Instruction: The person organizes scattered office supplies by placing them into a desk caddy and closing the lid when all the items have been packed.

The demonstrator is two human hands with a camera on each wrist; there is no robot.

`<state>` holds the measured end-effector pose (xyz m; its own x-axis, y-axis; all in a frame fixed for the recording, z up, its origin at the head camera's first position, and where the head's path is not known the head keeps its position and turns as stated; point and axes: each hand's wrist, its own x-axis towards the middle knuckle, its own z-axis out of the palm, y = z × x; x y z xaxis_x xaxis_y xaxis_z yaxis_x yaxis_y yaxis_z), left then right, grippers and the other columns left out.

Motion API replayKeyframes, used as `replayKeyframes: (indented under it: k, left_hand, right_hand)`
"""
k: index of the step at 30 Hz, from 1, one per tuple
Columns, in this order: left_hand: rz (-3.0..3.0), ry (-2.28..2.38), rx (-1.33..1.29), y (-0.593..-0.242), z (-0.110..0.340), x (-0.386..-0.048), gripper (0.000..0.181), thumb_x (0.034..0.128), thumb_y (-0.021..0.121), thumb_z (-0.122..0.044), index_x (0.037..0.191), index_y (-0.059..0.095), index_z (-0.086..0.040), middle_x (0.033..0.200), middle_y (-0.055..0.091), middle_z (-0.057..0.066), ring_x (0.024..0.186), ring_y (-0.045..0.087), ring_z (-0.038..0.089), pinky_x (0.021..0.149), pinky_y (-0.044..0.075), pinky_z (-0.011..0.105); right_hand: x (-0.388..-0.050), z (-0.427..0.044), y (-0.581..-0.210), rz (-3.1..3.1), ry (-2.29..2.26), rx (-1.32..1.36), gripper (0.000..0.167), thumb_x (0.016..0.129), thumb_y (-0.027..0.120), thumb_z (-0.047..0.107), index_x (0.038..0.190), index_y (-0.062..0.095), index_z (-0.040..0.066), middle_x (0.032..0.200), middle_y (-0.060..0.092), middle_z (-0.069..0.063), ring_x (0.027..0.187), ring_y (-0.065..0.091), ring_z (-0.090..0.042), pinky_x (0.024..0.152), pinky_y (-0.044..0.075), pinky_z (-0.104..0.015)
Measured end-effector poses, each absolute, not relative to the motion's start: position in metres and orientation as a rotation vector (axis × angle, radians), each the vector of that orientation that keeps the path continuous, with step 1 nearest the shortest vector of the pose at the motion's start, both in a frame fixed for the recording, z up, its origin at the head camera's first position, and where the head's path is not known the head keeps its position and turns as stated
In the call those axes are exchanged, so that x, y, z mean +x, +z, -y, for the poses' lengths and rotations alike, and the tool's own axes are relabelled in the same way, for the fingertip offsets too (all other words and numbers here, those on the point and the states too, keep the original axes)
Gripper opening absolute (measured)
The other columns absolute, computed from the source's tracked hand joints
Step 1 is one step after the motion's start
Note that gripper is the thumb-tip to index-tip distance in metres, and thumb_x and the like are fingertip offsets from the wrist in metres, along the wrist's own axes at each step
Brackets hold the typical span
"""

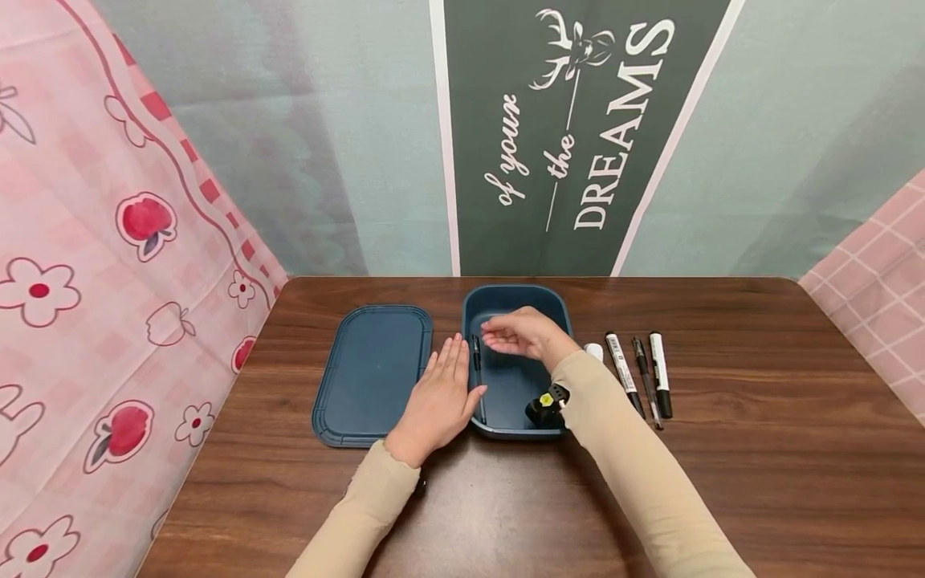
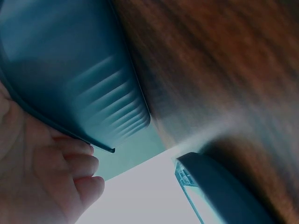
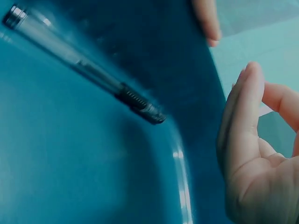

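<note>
- Head view: your left hand (image 1: 439, 393) lies with straight fingers along the left rim of the blue box (image 1: 516, 287), gripping nothing that shows, while your right hand (image 1: 522, 333) hangs over the inside, fingers together and nothing visible in them
- The pen (image 1: 478, 377) lies in the box, along the left wall; the lid (image 1: 372, 377) sits apart on the table (image 1: 766, 401), left of the box
- To the right lie two markers (image 1: 621, 361) with a second pen (image 1: 643, 369) between them, and a white-topped item (image 1: 594, 351) (partly hidden by your right sleeve (image 1: 621, 449))
- Left wrist view: your fingers meet the rim above a ribbed outer wall; whether they press on it, you cannot tell from here
- The box looks like stiff, light plastic, so it would probably slide if pushed; take it by opposite rims
- Right wrist view: your fingers stand clear of the pen, whose clear barrel looks light, rigid and slick, likely to roll; pinch it mid-barrel or by the dark ribbed end
</note>
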<state>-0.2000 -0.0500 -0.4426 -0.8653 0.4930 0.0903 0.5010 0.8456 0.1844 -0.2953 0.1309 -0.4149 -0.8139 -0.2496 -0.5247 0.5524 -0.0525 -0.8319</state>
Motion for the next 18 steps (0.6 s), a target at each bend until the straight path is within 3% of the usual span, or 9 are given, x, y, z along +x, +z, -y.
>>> replayKeyframes:
  k: [4, 6, 10, 12, 18]
  left_hand:
    - [2.991, -0.318, -0.801, -0.442, 0.05, -0.2, 0.068, 0.1015, 0.037, -0.042, 0.147, 0.02, 0.006, 0.154, 0.015, 0.02, 0.142, 0.013, 0.027, 0.114, 0.018, 0.042]
    - [2.995, -0.315, -0.8, -0.442, 0.05, -0.2, 0.069, 0.1014, 0.037, -0.042, 0.147, 0.02, 0.006, 0.154, 0.015, 0.02, 0.142, 0.013, 0.028, 0.114, 0.018, 0.042]
    - [3.005, -0.313, -0.793, -0.442, 0.05, -0.201, 0.069, 0.1013, 0.037, -0.042, 0.147, 0.02, 0.006, 0.154, 0.014, 0.02, 0.143, 0.013, 0.028, 0.114, 0.018, 0.042]
    - [3.01, -0.313, -0.791, -0.442, 0.05, -0.201, 0.069, 0.1014, 0.037, -0.042, 0.148, 0.02, 0.005, 0.154, 0.014, 0.019, 0.143, 0.012, 0.027, 0.114, 0.017, 0.042]
    - [3.014, -0.315, -0.791, -0.441, 0.049, -0.2, 0.068, 0.1015, 0.037, -0.042, 0.148, 0.019, 0.005, 0.154, 0.014, 0.019, 0.143, 0.012, 0.027, 0.114, 0.016, 0.041]
  right_hand:
    - [-0.294, -0.134, -0.408, -1.623, -1.974, 0.309, 0.037, 0.093, 0.057, 0.004, 0.125, 0.052, -0.015, 0.072, 0.068, -0.006, 0.065, 0.067, -0.012, 0.065, 0.056, -0.024]
    - [-0.293, -0.135, -0.405, -1.595, -2.003, 0.306, 0.034, 0.093, 0.058, 0.004, 0.121, 0.055, -0.013, 0.074, 0.069, -0.007, 0.066, 0.067, -0.013, 0.066, 0.056, -0.024]
    - [-0.293, -0.139, -0.398, -1.514, -2.068, 0.286, 0.013, 0.092, 0.058, 0.003, 0.096, 0.068, -0.004, 0.076, 0.069, -0.007, 0.068, 0.067, -0.013, 0.071, 0.056, -0.024]
    - [-0.292, -0.141, -0.395, -1.464, -2.1, 0.28, 0.015, 0.092, 0.058, 0.003, 0.085, 0.07, 0.0, 0.077, 0.069, -0.007, 0.067, 0.067, -0.013, 0.072, 0.055, -0.024]
    - [-0.291, -0.148, -0.39, -1.372, -2.153, 0.273, 0.023, 0.094, 0.054, 0.002, 0.08, 0.071, 0.002, 0.076, 0.069, -0.007, 0.066, 0.066, -0.012, 0.068, 0.055, -0.022]
